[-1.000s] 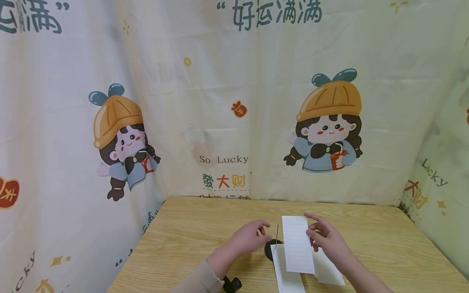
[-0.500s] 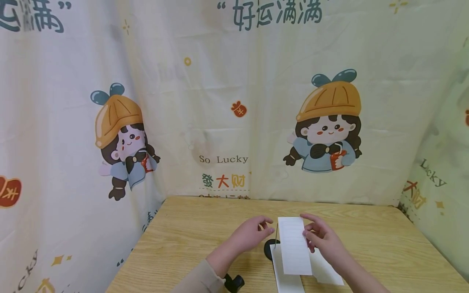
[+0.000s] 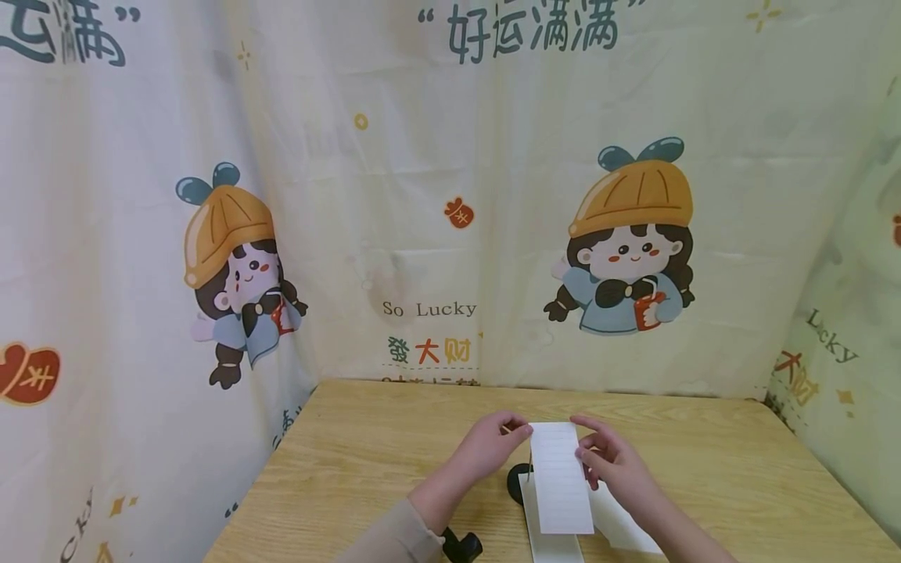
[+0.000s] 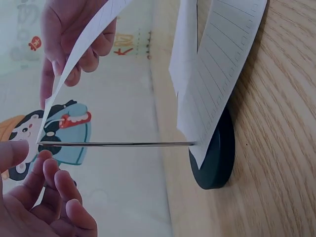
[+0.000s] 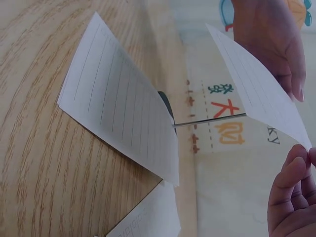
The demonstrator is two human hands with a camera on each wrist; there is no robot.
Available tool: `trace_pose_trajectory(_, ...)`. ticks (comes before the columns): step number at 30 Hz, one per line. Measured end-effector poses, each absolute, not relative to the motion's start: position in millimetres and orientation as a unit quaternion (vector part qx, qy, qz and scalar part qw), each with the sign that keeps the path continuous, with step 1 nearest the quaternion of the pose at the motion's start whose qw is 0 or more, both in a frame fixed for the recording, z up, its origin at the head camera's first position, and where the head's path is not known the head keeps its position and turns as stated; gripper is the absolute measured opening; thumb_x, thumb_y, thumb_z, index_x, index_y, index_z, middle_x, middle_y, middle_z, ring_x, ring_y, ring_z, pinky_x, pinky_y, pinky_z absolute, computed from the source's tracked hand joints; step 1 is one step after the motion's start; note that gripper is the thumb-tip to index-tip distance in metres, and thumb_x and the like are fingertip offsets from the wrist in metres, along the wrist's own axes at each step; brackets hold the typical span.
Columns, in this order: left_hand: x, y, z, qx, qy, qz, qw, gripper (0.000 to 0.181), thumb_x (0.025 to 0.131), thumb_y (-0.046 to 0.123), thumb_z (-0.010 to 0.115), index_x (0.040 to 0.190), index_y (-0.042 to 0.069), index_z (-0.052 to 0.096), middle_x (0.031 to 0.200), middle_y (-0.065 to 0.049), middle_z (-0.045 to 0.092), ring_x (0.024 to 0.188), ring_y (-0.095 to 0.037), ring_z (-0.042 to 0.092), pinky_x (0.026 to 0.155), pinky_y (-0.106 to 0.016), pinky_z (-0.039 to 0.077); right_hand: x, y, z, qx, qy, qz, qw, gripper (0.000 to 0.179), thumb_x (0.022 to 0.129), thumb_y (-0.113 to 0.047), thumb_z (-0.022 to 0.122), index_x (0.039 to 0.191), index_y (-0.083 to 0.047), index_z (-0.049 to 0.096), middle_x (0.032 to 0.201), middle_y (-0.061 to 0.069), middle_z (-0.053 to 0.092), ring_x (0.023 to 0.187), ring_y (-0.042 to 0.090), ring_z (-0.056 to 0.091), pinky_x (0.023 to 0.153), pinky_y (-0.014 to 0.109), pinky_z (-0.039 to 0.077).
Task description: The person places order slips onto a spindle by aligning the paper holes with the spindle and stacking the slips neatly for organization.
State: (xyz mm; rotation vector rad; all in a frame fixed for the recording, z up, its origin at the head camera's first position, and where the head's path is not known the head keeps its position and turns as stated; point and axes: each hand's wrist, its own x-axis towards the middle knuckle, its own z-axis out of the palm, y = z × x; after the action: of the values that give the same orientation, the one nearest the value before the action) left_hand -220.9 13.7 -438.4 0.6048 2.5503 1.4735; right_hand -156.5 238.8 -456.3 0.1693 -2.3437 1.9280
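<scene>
My right hand (image 3: 615, 461) pinches the right edge of a white lined paper sheet (image 3: 563, 478), which hangs upright, slightly bowed. Behind it stands a paper spike: a thin metal rod (image 4: 123, 144) rising from a round black base (image 4: 219, 158). In the left wrist view the sheet's edge is right at the rod's tip. My left hand (image 3: 487, 447) is at the sheet's upper left corner, thumb and index fingertip on either side of the rod's tip, fingers loosely bent. Lower down, lined sheets (image 5: 118, 101) are pierced by the rod and rest over the base.
Another white sheet (image 3: 622, 525) lies on the wooden table (image 3: 380, 469) to the right of the spike. A small black device (image 3: 461, 545) is at the left wrist. A printed curtain (image 3: 422, 234) hangs behind and beside the table.
The right hand has brought the sheet left, in front of the rod, which it now mostly covers in the head view. The left hand has shifted slightly right to the sheet's corner.
</scene>
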Motion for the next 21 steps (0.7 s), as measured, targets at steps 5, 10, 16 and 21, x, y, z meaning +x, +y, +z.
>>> trace_pose_trajectory(5, -220.8, 17.6, -437.3, 0.201, 0.841, 0.498, 0.066, 0.022, 0.093, 0.041, 0.067, 0.1, 0.02, 0.069, 0.092, 0.01, 0.063, 0.084, -0.012, 0.056, 0.068, -0.034, 0.048, -157.7, 237.1, -457.6, 0.069, -0.769, 0.633, 0.053, 0.046, 0.096, -0.004, 0.061, 0.14, -0.004, 0.046, 0.094, 0.014, 0.057, 0.065, 0.02, 0.055, 0.055, 0.03, 0.05)
trace_pose_trajectory(10, -219.9, 19.9, -437.7, 0.204, 0.843, 0.494, 0.061, 0.024, 0.093, 0.039, 0.069, 0.103, 0.017, 0.068, 0.092, 0.007, 0.063, 0.083, -0.012, 0.056, 0.067, -0.034, 0.048, -159.2, 236.2, -460.6, 0.086, -0.767, 0.633, 0.054, 0.046, 0.096, -0.005, 0.061, 0.139, -0.003, 0.046, 0.094, 0.013, 0.058, 0.064, 0.018, 0.056, 0.055, 0.029, 0.05)
trace_pose_trajectory(16, -219.3, 21.2, -437.6, 0.203, 0.846, 0.489, 0.059, 0.025, 0.094, 0.039, 0.067, 0.105, 0.016, 0.068, 0.093, 0.007, 0.063, 0.082, -0.012, 0.057, 0.067, -0.034, 0.048, -160.5, 237.1, -462.3, 0.086, -0.771, 0.629, 0.047, 0.048, 0.097, -0.006, 0.061, 0.142, -0.002, 0.043, 0.094, 0.015, 0.057, 0.065, 0.019, 0.056, 0.055, 0.029, 0.051)
trace_pose_trajectory(21, -218.4, 21.4, -437.0, 0.204, 0.845, 0.492, 0.061, 0.024, 0.094, 0.037, 0.068, 0.104, 0.016, 0.068, 0.092, 0.006, 0.063, 0.081, -0.012, 0.056, 0.067, -0.034, 0.048, -160.5, 236.6, -462.1, 0.08, -0.772, 0.629, 0.044, 0.049, 0.097, -0.004, 0.06, 0.143, -0.001, 0.043, 0.095, 0.014, 0.056, 0.065, 0.018, 0.055, 0.055, 0.029, 0.051)
